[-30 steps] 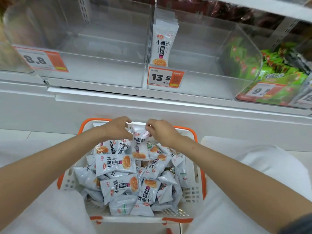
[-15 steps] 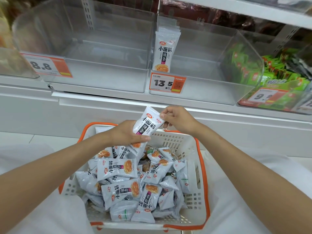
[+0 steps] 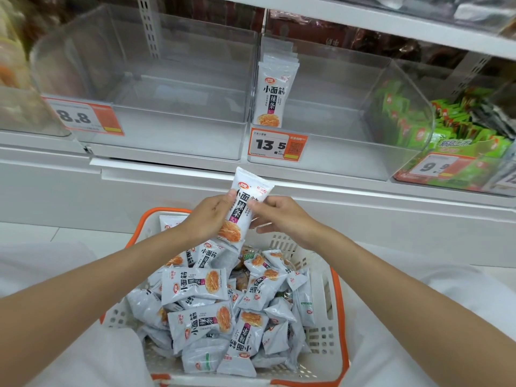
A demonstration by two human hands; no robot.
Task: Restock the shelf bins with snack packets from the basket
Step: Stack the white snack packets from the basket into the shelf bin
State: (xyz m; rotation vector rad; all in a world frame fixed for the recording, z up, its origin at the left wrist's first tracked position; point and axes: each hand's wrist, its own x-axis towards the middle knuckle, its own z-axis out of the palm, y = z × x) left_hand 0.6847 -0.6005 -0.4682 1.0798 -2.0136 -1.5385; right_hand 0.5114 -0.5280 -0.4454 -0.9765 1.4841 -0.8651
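white-grey plastic, the snack packet [image 3: 242, 208] stands upright between my two hands. my left hand [image 3: 208, 220] curls around its left edge and lower part, with the thumb on the front near the top. my right hand [image 3: 282, 216] pinches the right edge between thumb and fingers. the packet is in the air, over the far rim of the basket and just under the shelf edge, with its orange picture at the bottom.

under my hands the white basket [image 3: 340, 308] with an orange rim holds a heap of the same packets [image 3: 195, 286], lying in all directions.

farther up, on the shelf, a clear bin [image 3: 349, 157] carries a price tag [image 3: 276, 145] that reads 13.5. at its left wall a row of packets [image 3: 275, 93] of the same kind stands upright. left of it is a second clear bin [image 3: 173, 135] with an orange tag [image 3: 83, 116] that reads 8.8. on the right side, green packets [image 3: 458, 132] lie in a third bin.
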